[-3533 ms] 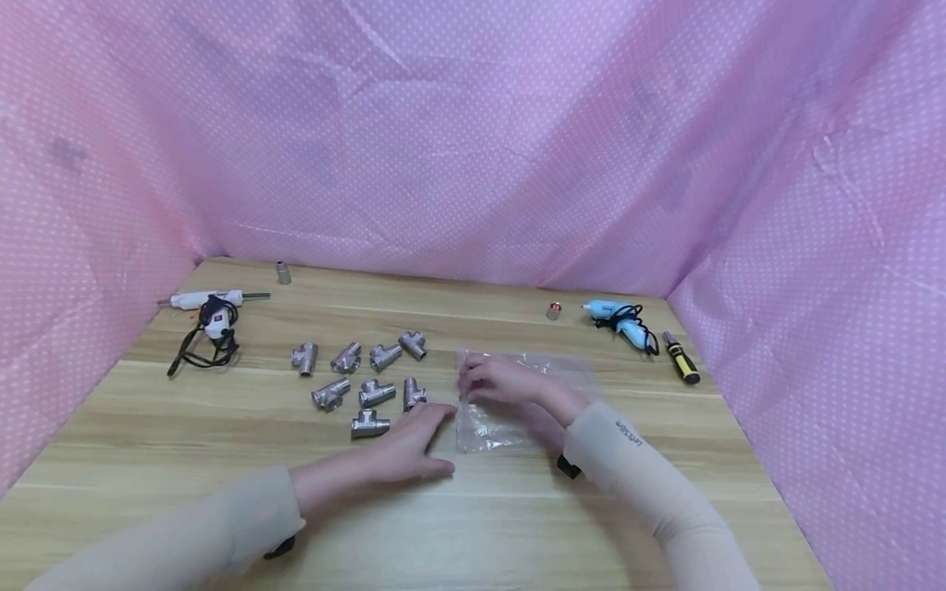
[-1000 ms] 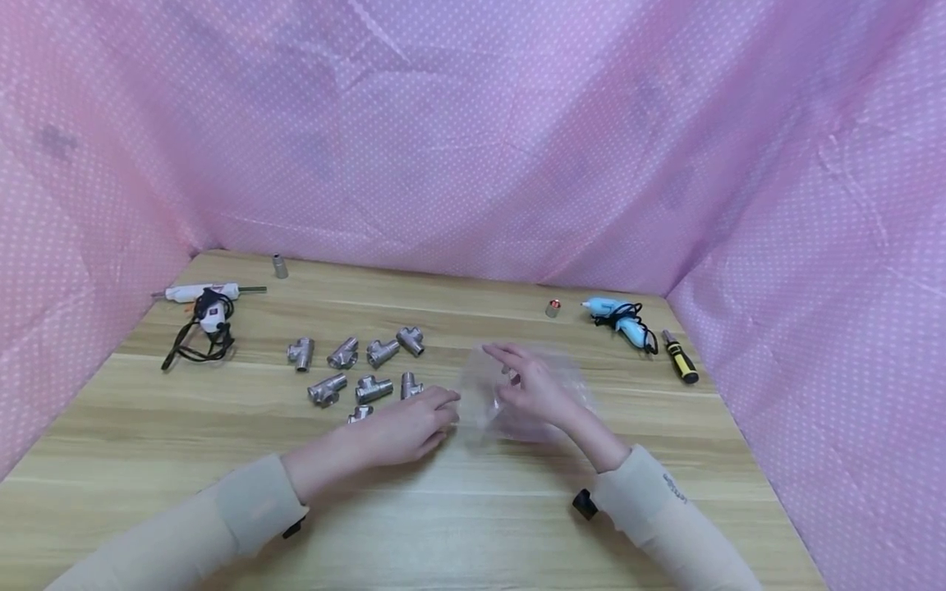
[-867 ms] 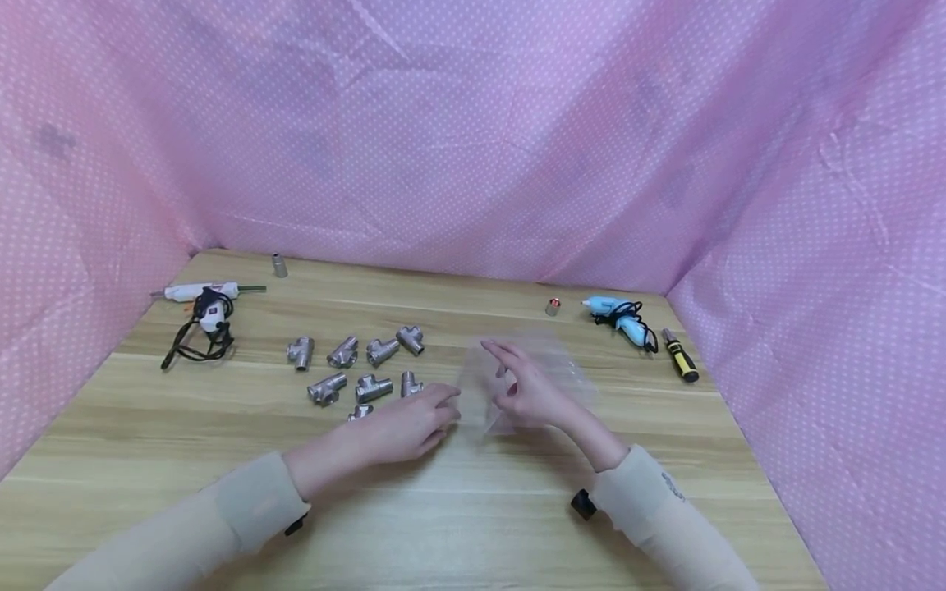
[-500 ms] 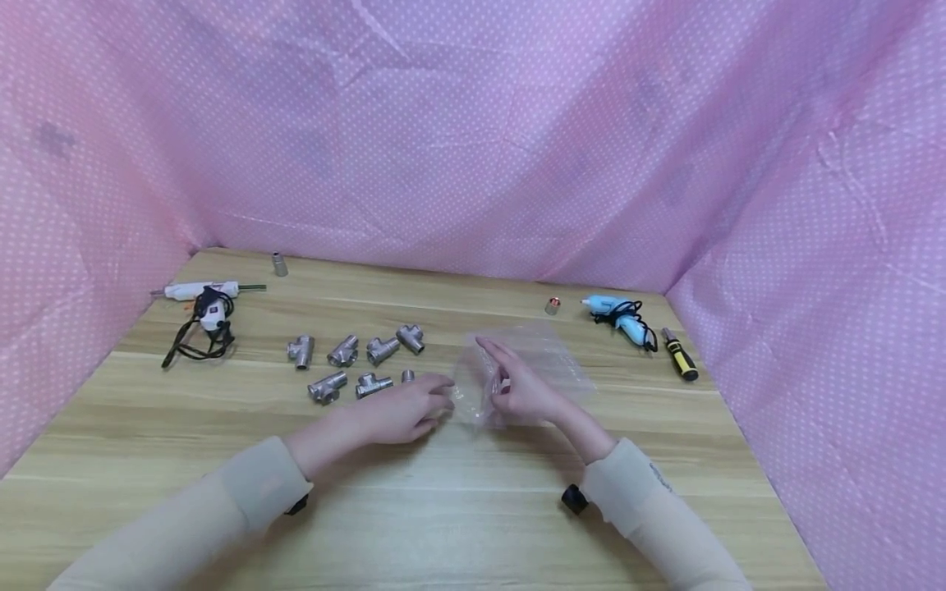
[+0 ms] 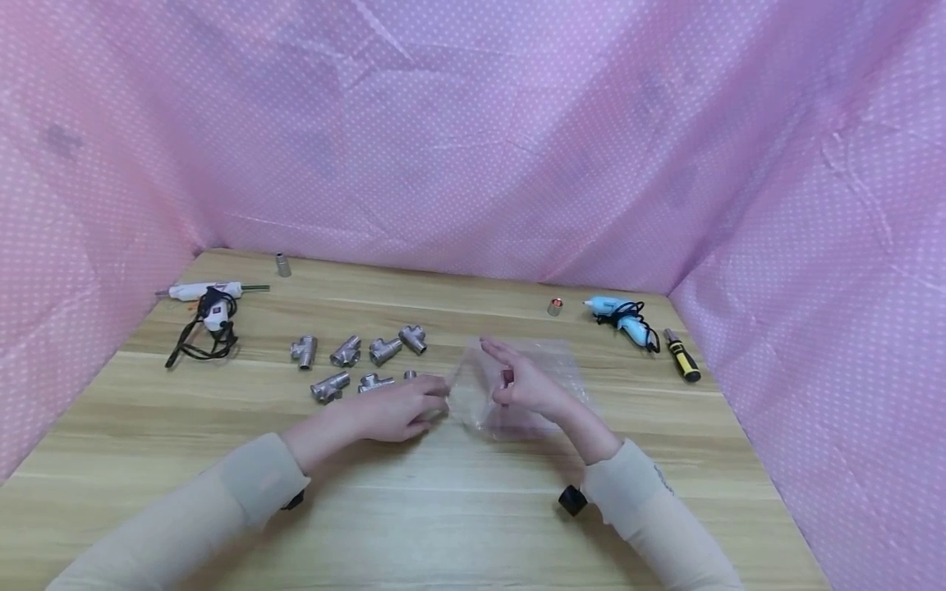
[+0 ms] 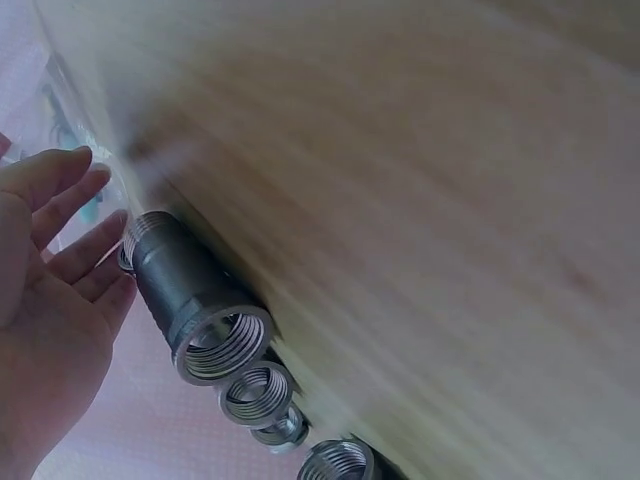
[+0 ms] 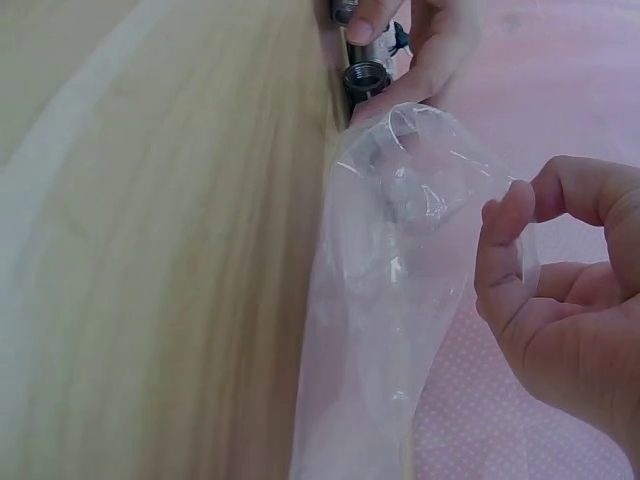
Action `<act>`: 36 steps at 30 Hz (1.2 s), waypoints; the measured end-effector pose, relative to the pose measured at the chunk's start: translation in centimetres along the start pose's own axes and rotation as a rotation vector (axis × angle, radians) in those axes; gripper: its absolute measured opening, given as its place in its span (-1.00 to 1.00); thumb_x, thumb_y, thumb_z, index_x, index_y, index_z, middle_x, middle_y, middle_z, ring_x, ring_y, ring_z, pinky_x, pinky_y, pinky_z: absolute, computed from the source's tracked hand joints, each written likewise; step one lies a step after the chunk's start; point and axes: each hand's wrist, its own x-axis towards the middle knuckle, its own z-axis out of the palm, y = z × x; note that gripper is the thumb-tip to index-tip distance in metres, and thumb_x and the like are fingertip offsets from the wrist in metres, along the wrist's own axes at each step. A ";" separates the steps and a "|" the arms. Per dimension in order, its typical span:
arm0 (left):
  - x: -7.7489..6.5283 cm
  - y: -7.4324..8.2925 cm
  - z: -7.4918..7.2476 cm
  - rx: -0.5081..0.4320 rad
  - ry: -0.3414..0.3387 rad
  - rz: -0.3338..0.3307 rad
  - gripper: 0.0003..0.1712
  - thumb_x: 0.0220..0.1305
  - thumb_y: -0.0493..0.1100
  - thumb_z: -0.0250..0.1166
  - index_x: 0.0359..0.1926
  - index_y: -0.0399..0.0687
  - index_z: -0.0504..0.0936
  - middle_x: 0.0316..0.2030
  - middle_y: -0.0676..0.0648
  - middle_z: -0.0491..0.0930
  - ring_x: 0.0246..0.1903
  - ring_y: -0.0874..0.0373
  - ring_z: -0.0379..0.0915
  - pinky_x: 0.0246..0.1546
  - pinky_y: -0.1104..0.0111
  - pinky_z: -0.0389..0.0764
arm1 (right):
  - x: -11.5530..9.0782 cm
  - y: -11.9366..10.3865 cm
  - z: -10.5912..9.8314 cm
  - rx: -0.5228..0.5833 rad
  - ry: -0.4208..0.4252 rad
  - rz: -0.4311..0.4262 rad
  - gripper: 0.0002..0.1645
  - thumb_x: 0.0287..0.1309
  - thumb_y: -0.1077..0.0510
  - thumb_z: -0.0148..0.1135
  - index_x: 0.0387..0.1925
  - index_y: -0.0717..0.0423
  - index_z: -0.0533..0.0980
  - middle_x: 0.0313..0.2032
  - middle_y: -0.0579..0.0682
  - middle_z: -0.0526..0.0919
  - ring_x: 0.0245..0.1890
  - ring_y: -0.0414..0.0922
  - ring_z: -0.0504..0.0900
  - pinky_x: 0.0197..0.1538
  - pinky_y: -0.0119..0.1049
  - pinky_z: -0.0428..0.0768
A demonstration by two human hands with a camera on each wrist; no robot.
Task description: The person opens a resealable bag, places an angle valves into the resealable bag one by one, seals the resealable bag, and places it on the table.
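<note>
A clear plastic bag (image 5: 565, 361) lies on the table, its left end raised and gaping. My right hand (image 5: 528, 390) pinches the upper edge of that mouth between thumb and fingertip, as the right wrist view shows of the same bag (image 7: 380, 280). By the bag's left edge is my left hand (image 5: 395, 408), fingers loosely extended; whether they touch the film I cannot tell. Beside and partly behind it stand several metal tee pipe fittings (image 5: 329, 387). In the left wrist view one threaded tee fitting (image 6: 200, 290) sits close in front of the left fingers (image 6: 90, 250).
A white corded tool (image 5: 207, 291) with a black cable lies at the left. Toward the back are a small metal cylinder (image 5: 282, 264) and a copper-topped cylinder (image 5: 555, 307). At the right lie a blue glue gun (image 5: 621, 316) and a yellow-black screwdriver (image 5: 682, 357). Pink cloth (image 5: 473, 148) surrounds the table.
The bag lay flatter earlier; its left edge is now lifted by my right hand, which has shifted right. My left hand has moved slightly left and away from me over the last second.
</note>
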 end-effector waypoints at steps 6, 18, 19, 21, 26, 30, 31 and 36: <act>-0.4 -0.2 -0.9 0.023 0.046 0.043 -0.52 0.22 -0.10 0.25 0.17 -0.01 0.49 0.29 -0.14 0.34 0.31 -0.08 0.19 0.33 0.03 0.22 | 0.4 0.2 0.6 0.049 -0.028 0.021 0.09 -0.17 0.45 0.17 0.45 0.13 -0.02 0.48 -0.08 -0.07 -0.56 -0.26 0.33 -0.50 -0.40 0.56; -5.4 -2.4 -3.0 -0.033 0.149 -0.117 -0.32 -0.03 0.02 0.46 0.14 -0.05 0.51 0.10 -0.04 0.51 0.12 0.02 0.39 0.19 0.07 0.41 | 0.4 0.2 0.6 0.131 -0.045 0.029 0.10 -0.16 0.47 0.14 0.45 0.16 -0.10 0.49 -0.12 -0.17 -0.53 -0.26 0.35 -0.42 -0.32 0.64; -5.9 -2.5 -3.0 -0.035 0.140 -0.128 -0.32 -0.06 0.01 0.47 0.13 -0.05 0.51 0.07 -0.04 0.52 0.08 0.03 0.42 0.16 0.08 0.45 | 0.4 0.2 0.6 0.128 -0.050 0.026 0.10 -0.14 0.47 0.14 0.45 0.16 -0.10 0.49 -0.12 -0.18 -0.52 -0.26 0.35 -0.43 -0.35 0.62; -6.7 -2.5 -2.7 -0.045 0.125 -0.144 -0.32 -0.10 0.01 0.49 0.10 -0.05 0.53 0.02 -0.02 0.54 0.00 0.07 0.47 0.08 0.12 0.51 | 0.3 0.2 0.7 0.121 -0.059 0.015 0.09 -0.12 0.47 0.15 0.45 0.17 -0.11 0.49 -0.11 -0.18 -0.54 -0.27 0.31 -0.47 -0.42 0.56; -8.1 -2.3 -1.8 -0.065 0.113 -0.155 -0.43 -0.09 -0.05 0.48 0.01 -0.04 0.57 -0.06 0.01 0.55 -0.06 0.10 0.49 0.03 0.14 0.55 | 0.3 0.4 0.8 0.103 -0.071 0.004 0.10 -0.09 0.47 0.16 0.46 0.09 -0.11 0.49 -0.11 -0.18 -0.56 -0.28 0.27 -0.53 -0.50 0.47; -8.5 -2.5 -1.2 -0.066 0.157 -0.167 -0.53 -0.13 -0.10 0.50 -0.10 -0.01 0.61 -0.11 0.04 0.55 -0.11 0.12 0.50 -0.01 0.17 0.58 | 0.2 0.4 0.9 0.122 -0.076 0.015 0.12 -0.09 0.46 0.16 0.47 0.03 -0.12 0.49 -0.13 -0.18 -0.54 -0.25 0.30 -0.51 -0.45 0.52; -8.5 -2.5 -1.1 -0.061 0.161 -0.173 -0.53 -0.13 -0.10 0.50 -0.11 0.00 0.62 -0.12 0.04 0.55 -0.11 0.11 0.50 -0.02 0.17 0.59 | 0.2 0.4 0.9 0.123 -0.077 0.022 0.12 -0.09 0.45 0.16 0.47 0.01 -0.12 0.49 -0.15 -0.18 -0.54 -0.25 0.31 -0.50 -0.45 0.52; -8.5 -2.5 -0.5 -0.090 0.133 -0.215 -0.54 -0.11 -0.15 0.48 -0.09 0.01 0.61 -0.11 0.01 0.55 -0.14 0.07 0.53 -0.07 0.14 0.61 | 0.1 0.3 0.8 0.120 -0.075 0.042 0.12 -0.09 0.42 0.17 0.47 -0.04 -0.11 0.48 -0.20 -0.16 -0.51 -0.24 0.33 -0.49 -0.44 0.53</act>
